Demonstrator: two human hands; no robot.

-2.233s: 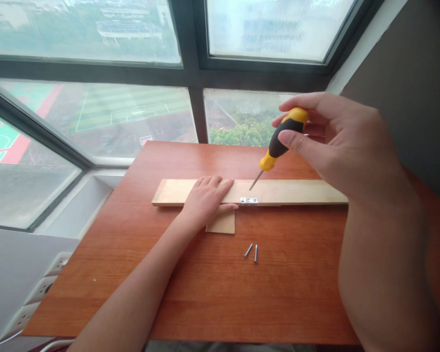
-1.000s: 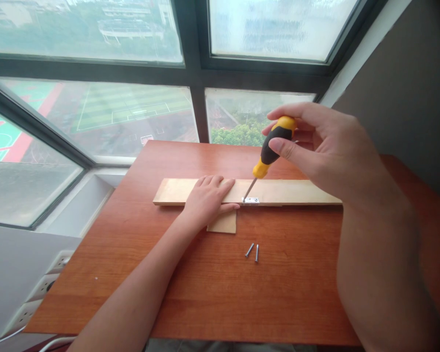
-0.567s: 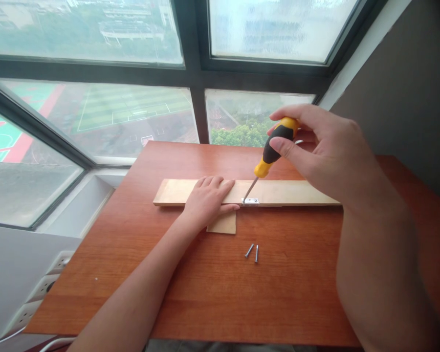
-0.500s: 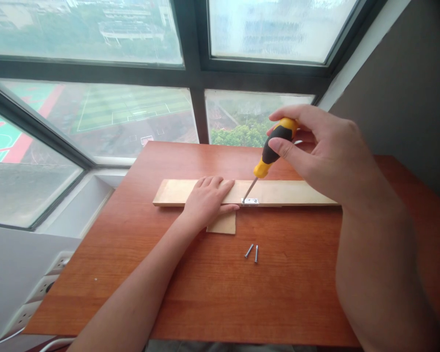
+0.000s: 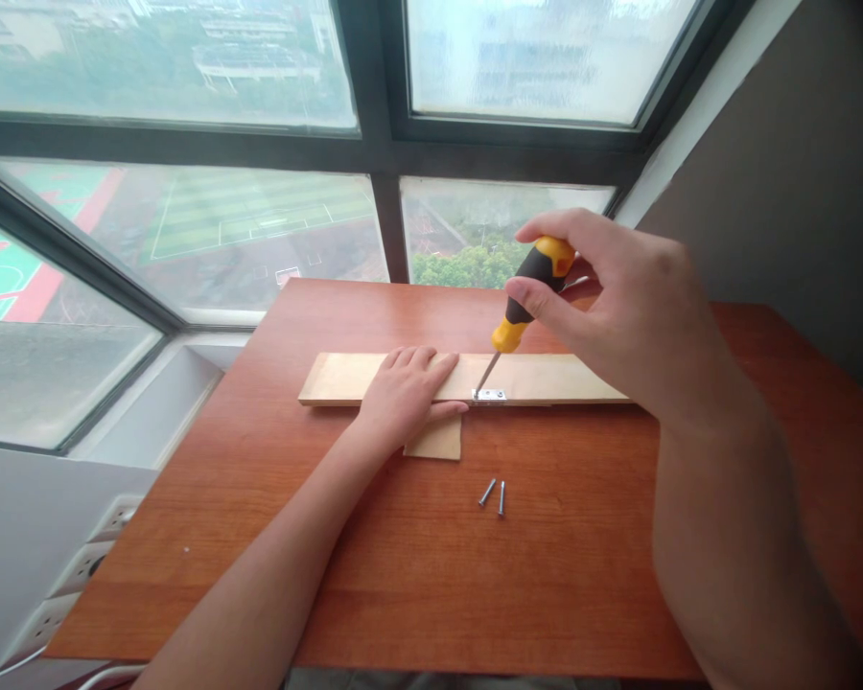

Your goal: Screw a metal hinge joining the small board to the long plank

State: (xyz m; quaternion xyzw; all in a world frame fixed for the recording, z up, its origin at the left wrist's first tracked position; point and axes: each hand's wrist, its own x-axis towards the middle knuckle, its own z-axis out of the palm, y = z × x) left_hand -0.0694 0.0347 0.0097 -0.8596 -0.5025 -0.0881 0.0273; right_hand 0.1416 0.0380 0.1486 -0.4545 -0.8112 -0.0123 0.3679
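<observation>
Board, pale wood [image 5: 539, 379]: one, lying crosswise along a nine-to-three line on the reddish-brown table [image 5: 582, 575]; its right end is hidden behind the right arm.

Metal plate [image 5: 494, 395], small, holed: one, at the board's near edge; hub for all clock directions here.

Screwdriver [image 5: 536, 270], yellow and black: one, tip at the plate's nine o'clock end, handle leaning toward one. Whether a screw head sits under the tip is too small to tell.

Right hand [image 5: 629, 311]: at two o'clock, closed around the handle, thumb along its side.

Left hand [image 5: 403, 393]: at nine o'clock, laid open over the board, fingers across the top, thumb at the near edge, just beside the plate.

Thin wood piece [image 5: 433, 441]: one, at eight o'clock, partly under the left wrist.

Screws [image 5: 501, 498], loose: two, at six o'clock, side by side, apart.

Handling note, by judgement: the shaft seems better brought nearer upright, pressure sent straight down its length while turning. The left palm should bear firmly on the board; its thumb would be safer farther from the tip.
</observation>
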